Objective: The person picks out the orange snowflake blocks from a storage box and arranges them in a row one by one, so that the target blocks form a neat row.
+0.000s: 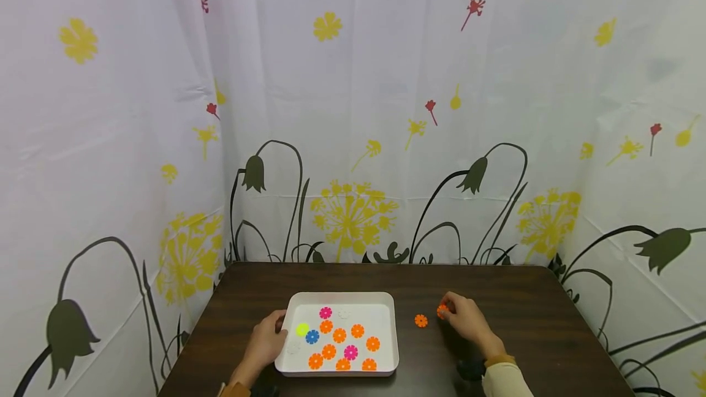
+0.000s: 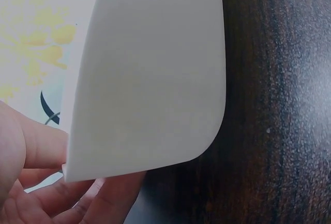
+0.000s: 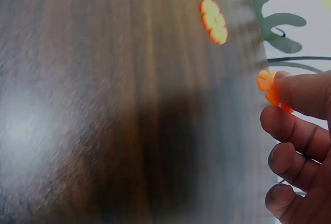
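Note:
My left hand (image 1: 266,342) grips the left side of a white tray (image 1: 389,336). The left wrist view shows the thumb at the rim and the other fingers curled against the tray wall (image 2: 150,79). Inside the tray lie several flower-shaped discs: mostly orange ones (image 1: 339,336), two pink (image 1: 326,313), one blue (image 1: 312,337), one yellow (image 1: 303,330) and faint clear or white ones (image 1: 293,346). To the right of the tray, my right hand (image 1: 467,318) pinches an orange flower disc (image 3: 268,83) between thumb and index finger.
Another orange flower disc (image 1: 421,321) lies on the dark wooden table (image 1: 551,329), between the tray and my right hand. Behind the table's far edge hangs a white curtain (image 1: 375,78) printed with flowers.

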Motion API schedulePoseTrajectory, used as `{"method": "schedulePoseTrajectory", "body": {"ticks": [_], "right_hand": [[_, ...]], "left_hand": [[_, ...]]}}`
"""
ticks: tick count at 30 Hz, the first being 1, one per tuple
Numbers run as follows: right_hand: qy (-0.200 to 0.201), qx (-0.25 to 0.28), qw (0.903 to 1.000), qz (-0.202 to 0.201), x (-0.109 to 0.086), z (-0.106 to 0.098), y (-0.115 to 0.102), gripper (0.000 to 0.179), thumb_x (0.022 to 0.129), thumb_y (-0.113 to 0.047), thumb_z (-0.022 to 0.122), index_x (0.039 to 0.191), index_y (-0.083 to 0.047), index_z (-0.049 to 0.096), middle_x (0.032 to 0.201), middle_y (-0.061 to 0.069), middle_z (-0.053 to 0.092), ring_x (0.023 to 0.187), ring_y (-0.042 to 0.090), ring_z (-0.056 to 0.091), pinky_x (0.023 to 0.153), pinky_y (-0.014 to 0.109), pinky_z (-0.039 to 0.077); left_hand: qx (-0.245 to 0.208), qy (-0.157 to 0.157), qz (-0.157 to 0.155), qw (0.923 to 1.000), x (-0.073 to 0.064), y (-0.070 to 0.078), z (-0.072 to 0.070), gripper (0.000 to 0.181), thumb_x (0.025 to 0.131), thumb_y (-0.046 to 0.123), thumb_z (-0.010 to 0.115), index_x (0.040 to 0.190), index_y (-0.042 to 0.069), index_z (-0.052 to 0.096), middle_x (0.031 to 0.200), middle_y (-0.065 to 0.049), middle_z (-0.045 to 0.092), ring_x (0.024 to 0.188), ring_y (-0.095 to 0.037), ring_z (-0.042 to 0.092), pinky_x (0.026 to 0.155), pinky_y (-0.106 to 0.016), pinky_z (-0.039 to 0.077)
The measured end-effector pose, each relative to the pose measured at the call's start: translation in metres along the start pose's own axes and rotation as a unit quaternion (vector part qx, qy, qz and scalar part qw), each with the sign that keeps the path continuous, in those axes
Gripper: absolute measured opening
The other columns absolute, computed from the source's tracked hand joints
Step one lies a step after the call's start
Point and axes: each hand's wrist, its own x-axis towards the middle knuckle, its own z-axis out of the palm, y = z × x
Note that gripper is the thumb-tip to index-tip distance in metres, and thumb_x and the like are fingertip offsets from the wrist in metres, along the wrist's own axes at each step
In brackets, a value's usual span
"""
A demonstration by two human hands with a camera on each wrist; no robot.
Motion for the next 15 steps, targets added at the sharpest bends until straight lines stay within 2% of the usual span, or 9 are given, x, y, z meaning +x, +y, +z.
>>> {"method": "schedulePoseTrajectory", "body": {"ticks": [8, 15], "right_hand": [[-0.022, -0.007, 0.9996, 0.016, -0.007, 0.009, 0.009, 0.013, 0.093, -0.007, 0.078, 0.095, -0.015, 0.069, 0.073, -0.004, 0.061, 0.065, 0.015, 0.053, 0.063, 0.035, 0.044], [-0.008, -0.023, 0.9997, 0.009, -0.007, 0.015, 0.012, 0.014, 0.091, -0.006, 0.08, 0.096, -0.015, 0.07, 0.077, -0.003, 0.063, 0.069, 0.014, 0.056, 0.065, 0.038, 0.047]], "left_hand": [[0.0, 0.008, 0.004, 1.0, -0.001, -0.001, 0.001, 0.046, 0.094, -0.003, 0.067, 0.139, -0.006, 0.061, 0.115, -0.024, 0.073, 0.1, -0.034, 0.068, 0.092, -0.06, 0.053], [-0.001, 0.003, -0.01, 0.9999, -0.002, 0.0, 0.002, 0.047, 0.095, -0.002, 0.068, 0.141, -0.005, 0.059, 0.119, -0.025, 0.071, 0.101, -0.033, 0.067, 0.094, -0.061, 0.053]]}}
